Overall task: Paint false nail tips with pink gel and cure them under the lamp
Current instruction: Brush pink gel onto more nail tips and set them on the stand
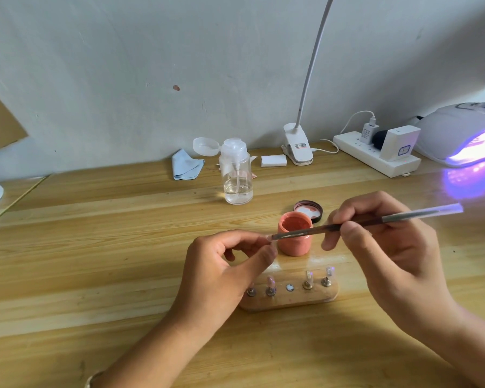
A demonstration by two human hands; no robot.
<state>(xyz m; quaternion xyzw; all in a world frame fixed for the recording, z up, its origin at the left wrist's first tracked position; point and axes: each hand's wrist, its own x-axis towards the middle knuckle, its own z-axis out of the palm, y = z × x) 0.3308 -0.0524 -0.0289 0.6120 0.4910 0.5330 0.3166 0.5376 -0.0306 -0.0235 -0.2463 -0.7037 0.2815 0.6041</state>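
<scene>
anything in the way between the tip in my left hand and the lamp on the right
The open pink gel jar and its lid sit just right of the nail tip the left hand pinches, and the right hand with the brush crosses that line. Past them nothing visible blocks the lamp.

My left hand [221,264] is raised in front of me, thumb and forefinger curled together to pinch a small clear nail tip [270,238], the other fingers loosely bent behind them. My right hand [381,247] sits opposite and a little higher, thumb and first fingers pinching a thin brush [347,224] near its middle. My left forearm [151,354] and right forearm [465,345] come in bare from the bottom edge, angled toward each other.
</scene>
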